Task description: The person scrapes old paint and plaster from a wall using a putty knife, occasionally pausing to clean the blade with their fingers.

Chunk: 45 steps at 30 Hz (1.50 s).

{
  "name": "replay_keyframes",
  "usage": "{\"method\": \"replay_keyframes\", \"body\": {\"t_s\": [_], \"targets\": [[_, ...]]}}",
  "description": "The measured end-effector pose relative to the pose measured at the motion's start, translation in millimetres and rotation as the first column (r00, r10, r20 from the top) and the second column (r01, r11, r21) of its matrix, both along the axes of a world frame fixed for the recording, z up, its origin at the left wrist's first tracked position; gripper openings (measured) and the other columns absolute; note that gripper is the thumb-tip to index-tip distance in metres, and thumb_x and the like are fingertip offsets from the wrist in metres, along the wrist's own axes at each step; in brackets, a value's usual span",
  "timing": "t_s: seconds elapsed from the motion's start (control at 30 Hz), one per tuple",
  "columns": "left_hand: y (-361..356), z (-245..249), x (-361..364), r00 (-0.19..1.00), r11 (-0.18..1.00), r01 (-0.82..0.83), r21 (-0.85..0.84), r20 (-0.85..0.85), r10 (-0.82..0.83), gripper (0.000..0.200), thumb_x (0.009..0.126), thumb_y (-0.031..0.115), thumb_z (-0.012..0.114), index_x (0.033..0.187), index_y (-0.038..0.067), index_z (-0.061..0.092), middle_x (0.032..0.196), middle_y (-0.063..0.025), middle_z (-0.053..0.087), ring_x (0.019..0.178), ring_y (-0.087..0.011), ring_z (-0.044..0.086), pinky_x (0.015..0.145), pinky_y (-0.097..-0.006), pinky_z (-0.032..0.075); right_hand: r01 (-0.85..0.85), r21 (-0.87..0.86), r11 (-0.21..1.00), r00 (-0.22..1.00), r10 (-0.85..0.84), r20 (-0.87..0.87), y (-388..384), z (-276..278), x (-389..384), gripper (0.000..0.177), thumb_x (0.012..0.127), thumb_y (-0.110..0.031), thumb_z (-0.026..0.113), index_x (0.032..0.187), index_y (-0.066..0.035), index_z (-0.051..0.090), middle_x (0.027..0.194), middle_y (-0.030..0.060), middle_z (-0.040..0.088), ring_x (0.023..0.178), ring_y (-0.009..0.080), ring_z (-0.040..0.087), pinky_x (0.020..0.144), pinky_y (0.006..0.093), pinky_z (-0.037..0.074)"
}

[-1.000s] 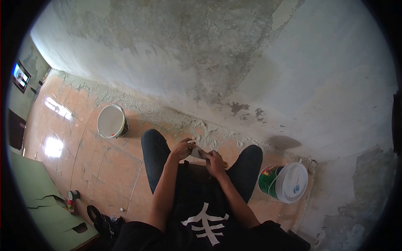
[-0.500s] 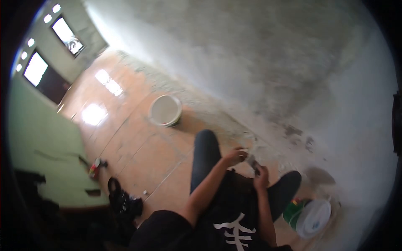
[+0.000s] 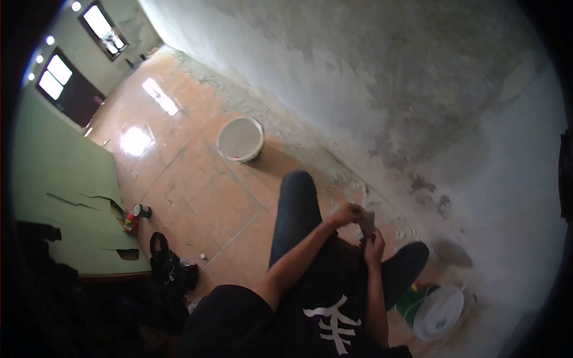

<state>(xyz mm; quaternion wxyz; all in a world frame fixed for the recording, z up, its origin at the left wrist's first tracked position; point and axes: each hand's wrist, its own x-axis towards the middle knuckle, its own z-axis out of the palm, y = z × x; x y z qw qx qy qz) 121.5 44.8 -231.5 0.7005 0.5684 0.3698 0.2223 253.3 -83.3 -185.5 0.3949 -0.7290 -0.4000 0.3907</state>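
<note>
Both hands are over my lap, between my bent knees. My left hand [image 3: 347, 214] is closed, its fingers at the upper left edge of a small grey flat piece [image 3: 367, 224]. Below it, my right hand [image 3: 374, 247] grips the lower end of that piece, which looks like a scraper blade or a sheet; its exact kind is too small to tell. The two hands are close but apart.
A white bucket [image 3: 240, 139] stands on the tiled floor [image 3: 209, 206] ahead. A green container with a white lid [image 3: 439, 313] is by my right knee. A black bag [image 3: 171, 268] and cans [image 3: 142, 210] lie left, near a green panel [image 3: 65, 179]. The stained wall [image 3: 418, 107] rises right.
The view has shifted, so the bucket and windows appear higher. My hands have moved slightly up and right, and the grey piece now shows more flatly between them.
</note>
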Motion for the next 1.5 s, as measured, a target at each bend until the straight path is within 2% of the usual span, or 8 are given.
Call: {"method": "replay_keyframes", "body": {"t_s": [0.1,0.27,0.7,0.8,0.87,1.17,1.4,1.5], "targets": [[1.9,25.4,-6.7,1.0,0.994,-0.009,-0.107,-0.008,0.008,0.027,0.091,0.015,0.063,0.111,-0.003,0.066,0.095,-0.0072,0.069,0.087,-0.0135,0.063,0.082,-0.029,0.051,0.018,0.077,0.997,0.999,-0.015,-0.034,-0.8,-34.3,10.9,0.022,0.099,-0.014,0.048,0.112,0.002,0.056,0.075,0.009,0.064,0.065,0.0152,0.064,0.057,0.0295,0.054],[2.7,17.7,-8.3,0.984,0.977,0.026,-0.212,0.178,0.012,0.031,0.091,0.011,0.06,0.117,-0.007,0.061,0.103,-0.0076,0.067,0.094,-0.0142,0.063,0.086,-0.027,0.05,0.09,0.05,0.995,0.98,-0.079,-0.184,2.1,-3.2,0.8,0.022,0.1,-0.016,0.046,0.107,0.002,0.058,0.072,0.0098,0.065,0.058,0.0157,0.064,0.054,0.03,0.051],[3.5,20.2,-4.8,0.974,0.928,-0.07,-0.366,0.176,0.143,0.022,0.095,0.014,0.058,0.11,-0.002,0.064,0.098,-0.0037,0.065,0.09,-0.0114,0.062,0.084,-0.0254,0.05,0.124,0.037,0.992,0.961,-0.111,-0.253,4.4,5.5,-1.3,0.023,0.1,-0.017,0.048,0.105,0.001,0.061,0.071,0.0079,0.064,0.057,0.0139,0.062,0.055,0.0288,0.052],[3.7,33.9,-5.3,0.983,0.942,-0.1,-0.32,0.113,0.142,0.022,0.094,0.017,0.061,0.107,0.001,0.066,0.095,-0.002,0.065,0.087,-0.0099,0.06,0.079,-0.0255,0.049,0.121,0.009,0.993,0.965,-0.115,-0.236,4.0,4.4,-2.3,0.025,0.099,-0.017,0.05,0.109,0.0,0.064,0.071,0.0077,0.065,0.059,0.0137,0.063,0.056,0.0284,0.052],[3.1,43.7,-6.7,0.998,0.999,-0.052,-0.013,-0.044,0.052,0.022,0.091,0.02,0.064,0.101,0.001,0.068,0.088,-0.0004,0.065,0.081,-0.01,0.058,0.073,-0.0269,0.047,0.068,0.044,0.997,0.988,-0.061,-0.139,2.4,2.3,-3.4,0.026,0.098,-0.017,0.052,0.112,0.0,0.066,0.069,0.0083,0.066,0.06,0.0138,0.064,0.057,0.0288,0.051],[-2.8,36.9,-4.6,0.985,0.901,-0.07,0.428,-0.115,0.132,0.022,0.086,0.016,0.064,0.095,-0.003,0.067,0.08,-0.011,0.067,0.071,-0.0171,0.06,0.069,-0.0326,0.049,-0.074,0.07,0.995,0.993,0.067,0.096,1.7,7.7,-5.5,0.026,0.096,-0.018,0.055,0.105,0.003,0.067,0.068,0.0118,0.067,0.059,0.0177,0.067,0.056,0.0307,0.051],[-1.4,27.0,-4.6,0.979,0.908,-0.073,0.413,-0.146,0.145,0.022,0.089,0.017,0.061,0.094,-0.004,0.066,0.08,-0.0113,0.067,0.071,-0.0166,0.06,0.069,-0.0334,0.049,-0.023,0.048,0.999,0.998,0.02,0.063,2.9,0.3,-6.9,0.024,0.095,-0.017,0.055,0.109,0.0,0.064,0.068,0.0121,0.068,0.059,0.0187,0.066,0.056,0.0322,0.049],[-0.3,26.0,-4.1,0.988,0.972,-0.123,0.199,-0.066,0.139,0.024,0.09,0.018,0.06,0.094,-0.005,0.066,0.079,-0.0088,0.066,0.072,-0.0142,0.058,0.069,-0.0323,0.048,-0.015,0.053,0.999,0.998,0.012,0.06,2.0,-5.0,-4.8,0.023,0.095,-0.017,0.056,0.109,0.0,0.063,0.068,0.012,0.067,0.059,0.0186,0.066,0.056,0.0323,0.049]]}}
